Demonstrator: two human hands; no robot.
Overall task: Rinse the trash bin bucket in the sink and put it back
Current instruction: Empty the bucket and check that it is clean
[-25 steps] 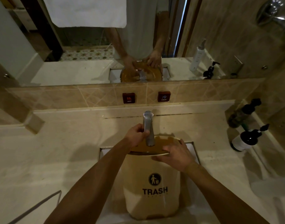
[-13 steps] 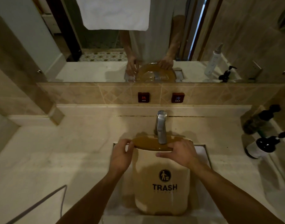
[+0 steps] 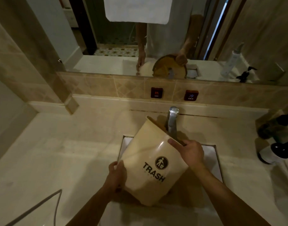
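Head view, looking down on a cream trash bin bucket point(image 3: 149, 163) held tilted over the sink point(image 3: 211, 155), mouth turned away and up toward the chrome faucet point(image 3: 172, 121), whose spout reaches over the rim into the opening. Printed side with "TRASH" and a pictogram facing the camera. Left hand point(image 3: 116, 176) cupped against the lower left wall near the base, fingers curled round the edge. Right hand point(image 3: 189, 153) gripping the upper right rim, thumb flat on the outer wall, fingers hooked over the lip. Red HOT button point(image 3: 156, 92) and COLD button point(image 3: 191, 95) on the tiled backsplash. Dark pump bottles point(image 3: 277, 152) on the counter point(image 3: 66, 152) at far right. Bucket and both arms reflected in the mirror point(image 3: 117, 51).
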